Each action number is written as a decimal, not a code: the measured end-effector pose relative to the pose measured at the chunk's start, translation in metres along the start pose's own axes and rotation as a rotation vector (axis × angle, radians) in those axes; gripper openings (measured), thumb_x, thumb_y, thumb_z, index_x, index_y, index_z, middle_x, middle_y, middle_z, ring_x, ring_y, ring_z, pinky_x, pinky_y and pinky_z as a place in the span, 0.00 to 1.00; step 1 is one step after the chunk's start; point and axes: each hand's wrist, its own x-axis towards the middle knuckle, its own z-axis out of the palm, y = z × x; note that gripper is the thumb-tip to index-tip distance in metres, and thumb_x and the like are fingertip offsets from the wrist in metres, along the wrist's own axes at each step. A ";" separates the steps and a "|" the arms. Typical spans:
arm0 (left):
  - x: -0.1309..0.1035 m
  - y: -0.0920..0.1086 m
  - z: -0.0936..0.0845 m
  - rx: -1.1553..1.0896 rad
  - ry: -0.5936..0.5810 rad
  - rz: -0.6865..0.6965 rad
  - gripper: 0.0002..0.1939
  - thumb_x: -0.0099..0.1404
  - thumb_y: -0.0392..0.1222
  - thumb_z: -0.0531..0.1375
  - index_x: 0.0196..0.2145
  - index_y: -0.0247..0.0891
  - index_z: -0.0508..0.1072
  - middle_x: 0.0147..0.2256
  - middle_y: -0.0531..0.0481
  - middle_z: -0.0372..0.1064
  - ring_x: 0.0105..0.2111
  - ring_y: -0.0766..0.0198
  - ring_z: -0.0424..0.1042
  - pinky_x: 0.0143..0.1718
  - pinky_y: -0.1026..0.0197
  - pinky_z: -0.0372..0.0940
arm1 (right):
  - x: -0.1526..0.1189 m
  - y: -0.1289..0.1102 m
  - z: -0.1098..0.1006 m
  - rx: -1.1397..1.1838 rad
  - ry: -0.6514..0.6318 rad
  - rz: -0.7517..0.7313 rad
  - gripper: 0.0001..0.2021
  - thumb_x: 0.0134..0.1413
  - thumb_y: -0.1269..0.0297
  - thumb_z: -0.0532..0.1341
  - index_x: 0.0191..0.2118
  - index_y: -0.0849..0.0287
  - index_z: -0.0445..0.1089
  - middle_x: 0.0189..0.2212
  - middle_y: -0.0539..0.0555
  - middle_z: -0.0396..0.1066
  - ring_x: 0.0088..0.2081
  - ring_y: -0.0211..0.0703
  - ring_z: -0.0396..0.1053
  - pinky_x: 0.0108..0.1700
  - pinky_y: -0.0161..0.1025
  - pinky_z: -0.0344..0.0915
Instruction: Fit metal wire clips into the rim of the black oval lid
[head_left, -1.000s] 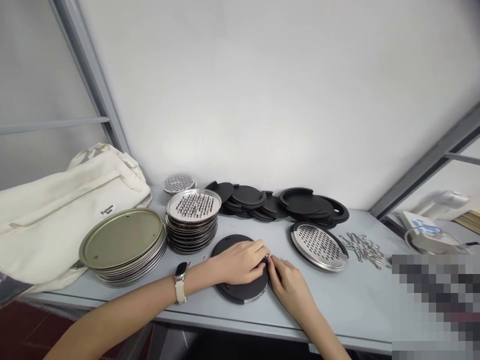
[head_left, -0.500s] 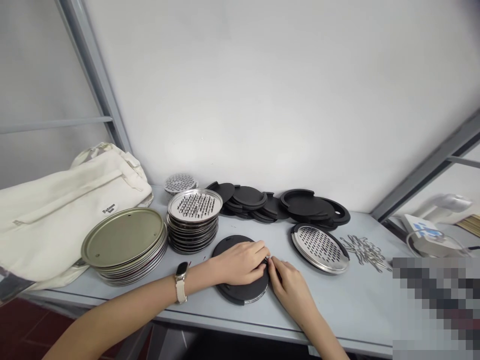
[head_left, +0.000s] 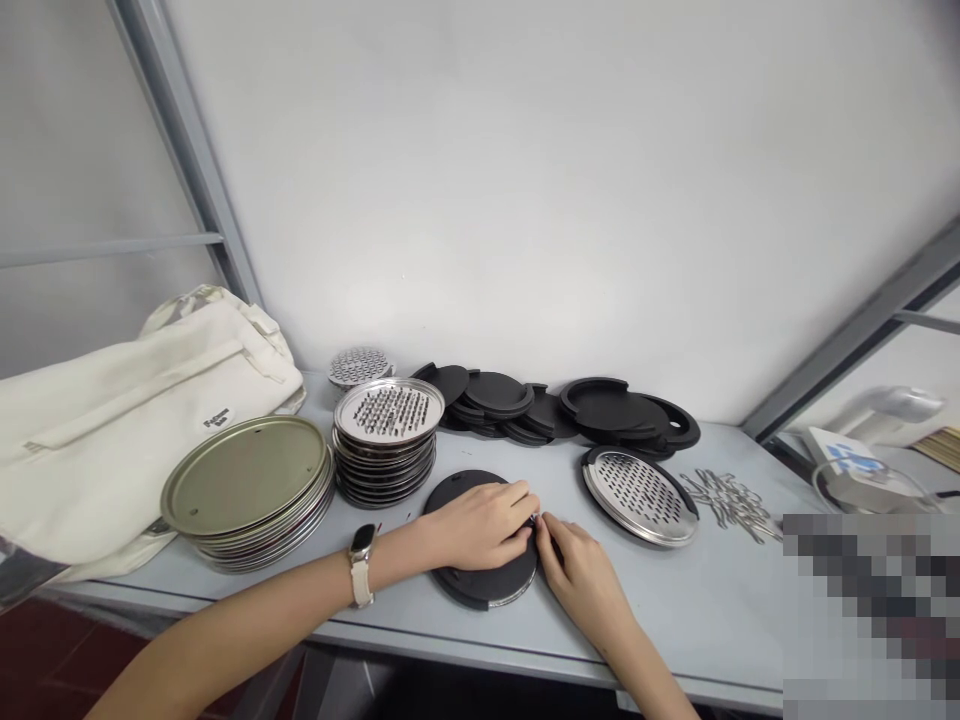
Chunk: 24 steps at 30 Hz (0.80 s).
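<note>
Blk disc (head_left: pixel 487 585): matt, plastic-look. Top grater plate (head_left: pixel 390 412): shiny metal, rough w/ teeth. Olive plate (head_left: pixel 247 475): smooth, semi-gloss. Bag (head_left: pixel 112 420): matt cloth.

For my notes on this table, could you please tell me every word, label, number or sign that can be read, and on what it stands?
Cream bag: two short lines of dark print, too blurred to quote with certainty.
White box: blue marking, no legible text.
Watch: dark face, nothing readable.
Black disc: no lettering visible.

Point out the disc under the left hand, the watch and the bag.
Disc (head_left: pixel 495 583), head view: uncovered near part of its upper surface.
Watch (head_left: pixel 363 541), head view: its dark screen.
Bag (head_left: pixel 139 415), head view: middle of its cloth.
</note>
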 end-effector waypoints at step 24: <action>0.000 0.000 0.000 -0.001 -0.017 -0.017 0.05 0.66 0.38 0.49 0.39 0.36 0.59 0.37 0.47 0.60 0.33 0.61 0.65 0.36 0.59 0.61 | 0.000 -0.002 -0.001 0.011 0.030 -0.020 0.17 0.65 0.61 0.42 0.28 0.57 0.60 0.22 0.53 0.66 0.25 0.43 0.64 0.27 0.36 0.55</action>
